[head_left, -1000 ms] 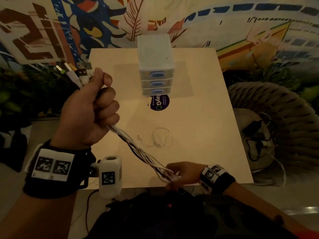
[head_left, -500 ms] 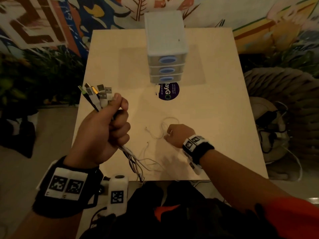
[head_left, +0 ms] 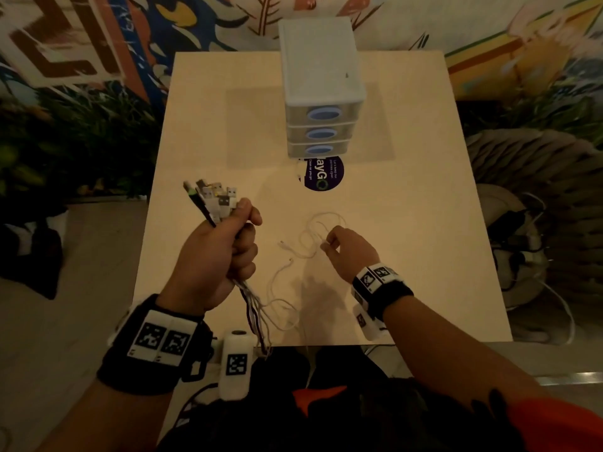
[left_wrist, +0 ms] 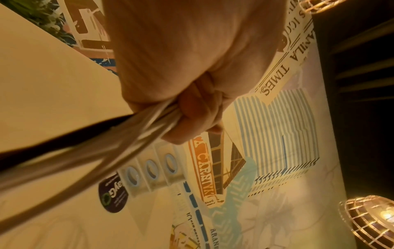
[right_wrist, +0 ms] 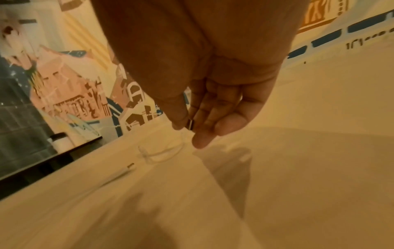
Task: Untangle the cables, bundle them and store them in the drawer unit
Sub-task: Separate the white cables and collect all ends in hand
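- The left hand [head_left: 218, 256] was clenched around a bunch of cables [head_left: 251, 305], well in front of the drawer unit [head_left: 321, 93] and toward its left as the head camera saw it. The plug ends [head_left: 213, 199] fanned out above the fist and the tails hung below it over the worktop's [head_left: 424, 223] near edge.
- One thin white cable [head_left: 313, 233] lay in loose loops on the worktop, in front of the drawer unit and between the two hands.
- The right hand [head_left: 349, 249] was at those loops. In the right wrist view its thumb and forefinger pinched a small dark plug [right_wrist: 190, 124], and the other fingers [right_wrist: 226, 124] were relaxed.
- The cables looked light, limp and springy. The bare cord would probably slip and re-tangle, so the stiff plug ends seemed the surest places to grip. The thin cable looked easy to kink if it was pulled hard.
- All three drawers of the unit were closed, so I judged that storing had not begun.
- Against the picture from a second before, the right hand had left the tails at the worktop's near edge and gone forward toward the drawer unit to the loose cable. The left hand had dropped lower with the same clenched grip. The tails, taut between the hands before, now hung slack.
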A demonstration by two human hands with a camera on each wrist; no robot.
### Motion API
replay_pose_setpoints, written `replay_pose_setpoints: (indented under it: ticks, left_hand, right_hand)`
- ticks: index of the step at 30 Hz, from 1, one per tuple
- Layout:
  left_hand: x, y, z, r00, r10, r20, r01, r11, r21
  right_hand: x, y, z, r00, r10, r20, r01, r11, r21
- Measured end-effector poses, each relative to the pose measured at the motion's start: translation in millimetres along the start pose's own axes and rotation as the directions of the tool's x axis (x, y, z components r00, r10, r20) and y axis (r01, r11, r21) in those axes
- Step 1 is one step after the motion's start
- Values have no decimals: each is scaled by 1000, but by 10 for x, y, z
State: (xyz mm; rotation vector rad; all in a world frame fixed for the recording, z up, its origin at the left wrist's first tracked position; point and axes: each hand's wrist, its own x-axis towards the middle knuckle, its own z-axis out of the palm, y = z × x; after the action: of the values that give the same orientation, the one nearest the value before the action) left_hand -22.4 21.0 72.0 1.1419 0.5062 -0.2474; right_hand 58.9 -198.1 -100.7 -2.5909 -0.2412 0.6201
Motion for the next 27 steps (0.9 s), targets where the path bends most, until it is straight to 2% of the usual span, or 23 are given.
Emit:
replay_pose_setpoints:
  ticks: [6,14,17,20,24,27]
  left_hand:
    - [210,-280,137,998,-52,-45,58,988,142]
    - [312,-437,583,997,-77,-27,81,937,340]
    - [321,-473,715,997,-59,54,32,915,402]
    - [329,-459,797,998,5,67,-35,887,461]
    - [314,-362,844,993,56,104,-99,875,474]
    - [260,-249,871,991,40,125,-95,876,472]
  right_hand:
    - [-452,-85,-289,987,-77,-141,99,983,156]
    - [-890,-194,-691,954,-191,-229,235,955,183]
    - [-931,-202,-775,941,-235,-245,281,943,178]
    - [-952,-170,-870,934,-269,-235,320,922,218]
    - [-981,28,-1018,932,-194,-307,300,888,348]
    - [-936,189,-1116,938,-168,-303,264,912,314]
